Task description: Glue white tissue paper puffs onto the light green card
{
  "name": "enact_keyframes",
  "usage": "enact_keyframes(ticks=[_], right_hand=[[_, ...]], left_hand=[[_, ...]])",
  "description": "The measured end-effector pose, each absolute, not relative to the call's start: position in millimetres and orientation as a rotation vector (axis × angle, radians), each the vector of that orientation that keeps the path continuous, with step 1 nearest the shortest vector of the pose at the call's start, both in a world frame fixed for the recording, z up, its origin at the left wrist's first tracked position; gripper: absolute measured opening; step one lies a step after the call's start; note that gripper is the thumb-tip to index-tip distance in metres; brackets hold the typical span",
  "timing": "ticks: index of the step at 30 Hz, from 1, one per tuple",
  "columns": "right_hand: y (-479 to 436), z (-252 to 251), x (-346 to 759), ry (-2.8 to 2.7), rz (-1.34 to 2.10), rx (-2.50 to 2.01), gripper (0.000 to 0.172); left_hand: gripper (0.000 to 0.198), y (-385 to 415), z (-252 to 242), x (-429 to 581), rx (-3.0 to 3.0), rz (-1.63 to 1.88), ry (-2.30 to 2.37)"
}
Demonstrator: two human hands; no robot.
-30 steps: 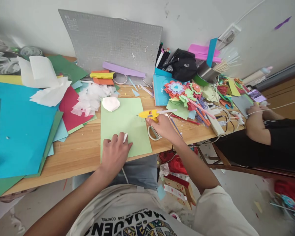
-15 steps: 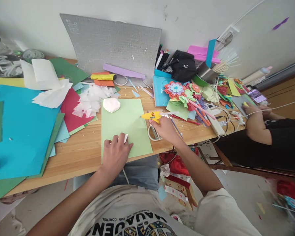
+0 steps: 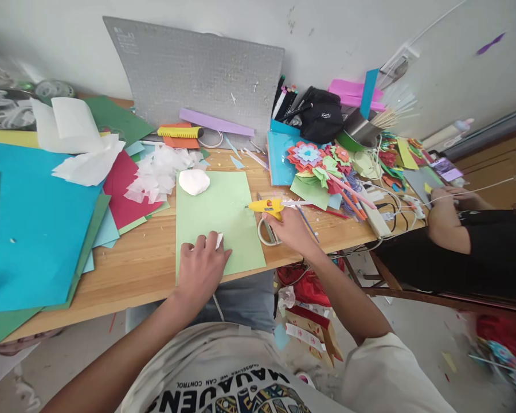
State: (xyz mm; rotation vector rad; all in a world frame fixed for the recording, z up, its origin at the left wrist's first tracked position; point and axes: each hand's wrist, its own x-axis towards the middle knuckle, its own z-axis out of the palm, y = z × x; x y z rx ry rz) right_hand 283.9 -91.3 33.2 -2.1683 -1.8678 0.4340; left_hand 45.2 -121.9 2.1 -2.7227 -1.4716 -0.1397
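A light green paper sheet (image 3: 217,215) lies on the wooden table (image 3: 141,264). My left hand (image 3: 202,267) rests on its near edge, fingers curled over a small white paper piece (image 3: 219,240). My right hand (image 3: 289,226) grips a yellow glue gun (image 3: 266,206) at the sheet's right edge, nozzle pointing left, above a pair of white-handled scissors (image 3: 266,232). A white rounded lump (image 3: 194,181) sits at the sheet's far left corner.
Blue, red and green paper sheets (image 3: 38,223) cover the table's left side, with white tissue scraps (image 3: 159,169). A grey cutting mat (image 3: 198,74) leans on the wall. Paper flowers (image 3: 312,158), pens and a power strip (image 3: 376,215) crowd the right. Another person's arm (image 3: 449,221) rests at the far right.
My right hand with the glue gun has shifted slightly right and toward me, off the green sheet. My left hand has stayed on the white paper piece.
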Motion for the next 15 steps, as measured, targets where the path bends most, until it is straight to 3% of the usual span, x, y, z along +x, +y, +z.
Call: enact_keyframes(ticks=[4,10,15], right_hand=[[-96.1,32.2,282.1,-1.847,0.538,-2.074,0.029],[-94.7,23.7,276.8,-1.856,0.43,-2.14,0.041],[-95.6,26.7,276.8,-1.8,0.468,-2.133,0.036]], left_hand=[[0.036,-121.8,2.1,45.6,-2.723,-0.138,-1.474],[0.038,-121.7,2.1,45.2,-2.735,-0.128,-1.465],[0.036,-121.9,2.0,45.5,-2.753,-0.168,-1.493]])
